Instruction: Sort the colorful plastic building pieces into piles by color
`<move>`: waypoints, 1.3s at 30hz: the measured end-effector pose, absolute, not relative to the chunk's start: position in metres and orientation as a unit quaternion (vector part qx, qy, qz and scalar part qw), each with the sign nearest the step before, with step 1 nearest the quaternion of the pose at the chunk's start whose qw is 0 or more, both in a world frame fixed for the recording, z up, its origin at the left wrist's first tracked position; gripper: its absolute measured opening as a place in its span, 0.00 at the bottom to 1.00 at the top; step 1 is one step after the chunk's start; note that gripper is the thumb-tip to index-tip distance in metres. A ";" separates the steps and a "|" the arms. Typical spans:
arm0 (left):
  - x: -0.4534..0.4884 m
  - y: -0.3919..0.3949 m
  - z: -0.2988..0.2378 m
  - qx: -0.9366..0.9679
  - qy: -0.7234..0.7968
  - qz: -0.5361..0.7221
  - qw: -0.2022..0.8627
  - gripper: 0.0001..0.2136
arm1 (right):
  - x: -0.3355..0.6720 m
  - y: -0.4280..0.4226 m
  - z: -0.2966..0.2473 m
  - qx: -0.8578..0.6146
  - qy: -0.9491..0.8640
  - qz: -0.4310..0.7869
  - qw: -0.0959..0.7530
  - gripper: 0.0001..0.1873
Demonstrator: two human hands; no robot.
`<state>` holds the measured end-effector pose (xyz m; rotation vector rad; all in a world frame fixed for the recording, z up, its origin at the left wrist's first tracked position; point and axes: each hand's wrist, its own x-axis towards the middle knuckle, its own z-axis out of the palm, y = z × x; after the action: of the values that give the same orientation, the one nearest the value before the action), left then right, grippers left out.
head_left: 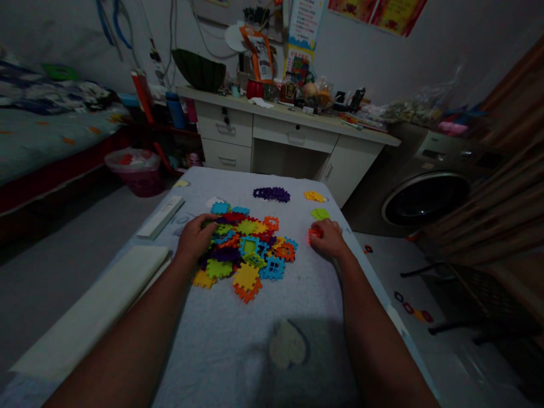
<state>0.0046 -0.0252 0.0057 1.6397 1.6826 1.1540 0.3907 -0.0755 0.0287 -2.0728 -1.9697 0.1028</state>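
Observation:
A heap of colourful interlocking plastic tiles (246,249) lies in the middle of a table covered with a grey cloth (238,340). My left hand (196,236) rests on the heap's left edge, fingers curled down over the tiles. My right hand (328,238) sits to the right of the heap, fingers closed around an orange-red tile (313,232). Sorted apart at the far side lie a purple stack (272,194), a yellow tile group (314,196) and a green tile (319,213).
A flat white box (160,216) and a long white board (102,306) lie along the table's left side. Behind stand a cluttered white desk (289,133), a washing machine (429,192), a pink bin (135,170) and a bed (42,141). Loose tiles lie on the floor (410,309) at right.

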 end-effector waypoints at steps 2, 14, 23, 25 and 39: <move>0.004 -0.025 0.005 0.607 0.620 0.425 0.259 0.18 | 0.388 -0.077 0.031 -0.713 -0.693 0.045 0.099 0.22; 0.002 -0.023 0.002 0.615 0.624 0.414 0.247 0.20 | 0.386 -0.076 0.030 -0.721 -0.685 0.021 0.106 0.23; 0.000 -0.022 0.000 0.614 0.626 0.413 0.245 0.19 | 0.370 -0.077 0.028 -0.716 -0.679 -0.025 0.158 0.15; 0.000 -0.022 0.000 0.615 0.628 0.412 0.243 0.19 | 0.362 -0.077 0.030 -0.686 -0.703 0.008 0.189 0.13; 0.001 -0.024 0.002 0.610 0.624 0.418 0.252 0.19 | 0.330 -0.084 0.042 -0.542 -0.792 0.213 0.182 0.18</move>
<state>0.0013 -0.0236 0.0017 1.6590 1.6986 1.1365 0.3302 -0.0843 0.0418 -1.5306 -2.2364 0.6006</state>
